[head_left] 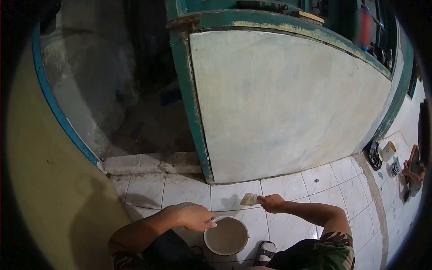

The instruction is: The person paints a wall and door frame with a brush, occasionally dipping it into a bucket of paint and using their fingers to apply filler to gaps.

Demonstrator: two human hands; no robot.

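My left hand (pixel 197 217) is closed on the near-left rim of a round bucket (pixel 247 240). Greyish-beige liquid paint (pixel 226 236) sits inside the bucket, low between my legs. In my right hand (pixel 272 204) is a wide flat paintbrush (pixel 249 199), its pale bristles pointing left above the floor tiles. The brush is apart from both the bucket and the wall. Ahead of both hands stands a whitish wall panel (pixel 288 108) with patchy, uneven colour, framed by worn green wood (pixel 191 103).
A dark doorway with a raised sill (pixel 153 163) lies to the left, beside a yellow-olive wall (pixel 40 180). At the right are a black plastic bag (pixel 373 155), a small tub (pixel 388 150) and another person (pixel 414 173). A brush (pixel 308 17) rests on the window ledge.
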